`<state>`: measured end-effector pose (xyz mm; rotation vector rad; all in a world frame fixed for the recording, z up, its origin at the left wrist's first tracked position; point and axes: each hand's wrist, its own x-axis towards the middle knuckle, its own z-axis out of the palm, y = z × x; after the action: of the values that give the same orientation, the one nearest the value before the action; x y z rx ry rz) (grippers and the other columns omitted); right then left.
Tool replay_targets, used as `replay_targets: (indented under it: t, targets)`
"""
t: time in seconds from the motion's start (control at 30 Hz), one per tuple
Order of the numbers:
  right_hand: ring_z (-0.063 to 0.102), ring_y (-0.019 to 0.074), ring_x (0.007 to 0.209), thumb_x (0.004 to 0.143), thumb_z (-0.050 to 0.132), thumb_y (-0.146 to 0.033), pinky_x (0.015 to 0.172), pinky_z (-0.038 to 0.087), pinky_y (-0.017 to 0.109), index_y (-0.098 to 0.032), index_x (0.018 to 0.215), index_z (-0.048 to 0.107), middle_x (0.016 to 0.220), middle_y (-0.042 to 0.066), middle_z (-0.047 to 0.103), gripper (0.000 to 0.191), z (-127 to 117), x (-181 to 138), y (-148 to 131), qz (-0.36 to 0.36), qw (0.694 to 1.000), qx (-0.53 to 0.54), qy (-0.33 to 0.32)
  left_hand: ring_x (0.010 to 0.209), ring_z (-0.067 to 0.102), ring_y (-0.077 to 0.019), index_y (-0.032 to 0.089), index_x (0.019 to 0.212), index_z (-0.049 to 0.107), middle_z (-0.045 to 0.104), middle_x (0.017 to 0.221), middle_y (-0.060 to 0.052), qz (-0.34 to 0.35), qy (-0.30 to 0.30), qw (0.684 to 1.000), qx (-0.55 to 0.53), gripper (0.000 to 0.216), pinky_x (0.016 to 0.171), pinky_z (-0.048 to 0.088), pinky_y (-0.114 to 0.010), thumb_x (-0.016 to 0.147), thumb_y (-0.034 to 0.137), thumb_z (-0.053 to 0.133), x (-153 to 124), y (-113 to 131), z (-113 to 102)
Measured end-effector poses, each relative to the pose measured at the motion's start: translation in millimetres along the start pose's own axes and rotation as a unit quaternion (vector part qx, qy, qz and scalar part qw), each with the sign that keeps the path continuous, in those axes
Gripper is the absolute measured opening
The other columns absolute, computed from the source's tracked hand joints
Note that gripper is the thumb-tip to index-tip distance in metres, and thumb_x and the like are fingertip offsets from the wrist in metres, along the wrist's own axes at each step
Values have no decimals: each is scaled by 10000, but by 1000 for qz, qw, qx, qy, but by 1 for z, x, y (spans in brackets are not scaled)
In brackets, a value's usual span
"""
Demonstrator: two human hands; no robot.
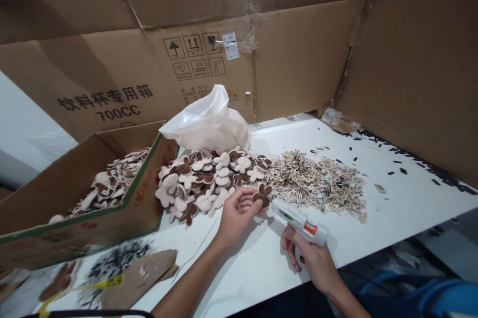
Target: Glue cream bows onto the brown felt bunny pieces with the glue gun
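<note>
Between the thumb and fingers of my left hand (241,216) is a small brown bunny-shaped felt patch (262,195), brown face up. My right hand (311,258) is wrapped round the handle of a white glue gun (298,221) with an orange part on its side. The gun's nozzle points left and meets or nearly meets the patch; I cannot tell if it touches. Just beyond my left hand lies a heap of white and brown bunny patches (205,178). Right of that heap, behind the gun, spreads a pile of small beige clip-like pieces (317,181).
A cardboard box (149,203) with more patches stands at the left. A white plastic bag (212,124) sits behind the heap. Small black pieces (403,171) lie scattered at the right. Torn cardboard (140,278) and black scraps lie front left. Cardboard walls (298,59) enclose the table's back.
</note>
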<state>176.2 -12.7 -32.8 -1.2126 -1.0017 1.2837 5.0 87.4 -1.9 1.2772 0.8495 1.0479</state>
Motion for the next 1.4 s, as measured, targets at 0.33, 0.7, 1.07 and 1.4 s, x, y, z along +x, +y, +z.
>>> replay_targets:
  t: [0.33,0.7,1.07,1.4]
  targets:
    - [450,129,385,941,526,-456,452,364,246,-193,679,602,423,-29,508,378,-1,2,2,3,1000,-6,-12,778,751,-189,169,1064,654,773,950,-84,1,3,1000,2,338,742,630,-308,833,368,799,0,1,0]
    - [460,128,396,915,537,-454,449,367,235,-195,667,601,434,-27,517,365,0,2,1,17,1000,-7,-2,777,748,-190,167,1063,656,758,937,-83,6,13,1000,8,339,737,616,-299,830,366,799,1,-1,-1]
    - [441,112,369,901,560,-434,417,347,221,-176,714,644,422,-38,509,330,0,1,-2,14,999,-25,21,773,755,-197,168,1041,663,767,912,-82,14,17,1000,17,323,728,618,-302,825,363,802,0,3,0]
    - [443,111,362,882,673,-514,368,355,217,-155,817,676,442,-36,526,365,6,1,-4,-12,997,-17,71,723,745,-185,168,1027,679,757,862,-57,10,53,999,2,354,688,611,-290,784,374,834,4,4,-1]
